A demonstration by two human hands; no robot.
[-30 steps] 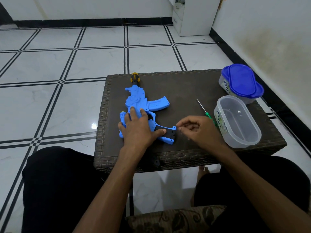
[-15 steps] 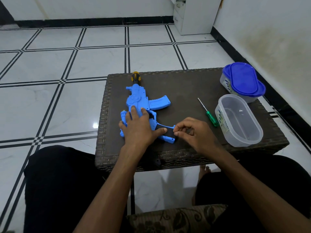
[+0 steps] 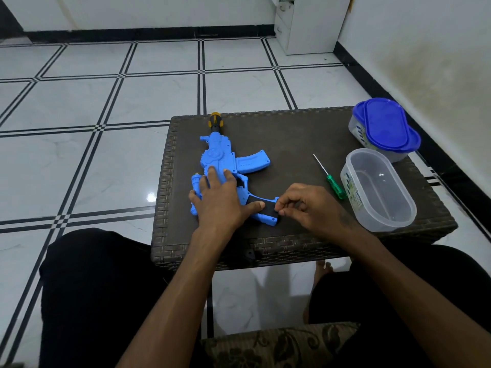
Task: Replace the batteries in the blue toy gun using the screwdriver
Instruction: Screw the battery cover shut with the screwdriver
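Observation:
The blue toy gun (image 3: 220,158) lies flat on the dark wicker table (image 3: 292,134), with its orange-tipped muzzle pointing away from me. My left hand (image 3: 220,200) presses down on the gun's rear body, thumb stretched along the grip. A black cover (image 3: 265,208) sits on the grip. My right hand (image 3: 310,208) pinches the right end of this cover with thumb and fingertips. The green-handled screwdriver (image 3: 335,185) lies loose on the table to the right of my right hand, untouched. No batteries are visible.
A clear oval container (image 3: 380,189) stands open at the table's right edge, next to the screwdriver. Behind it is a tub with blue lids (image 3: 385,128). A white cabinet (image 3: 310,25) stands far back. My knees flank the table's near edge.
My right hand moved left from beside the grip and closed its fingertips on the black cover. My left hand stayed on the gun. The screwdriver has not moved.

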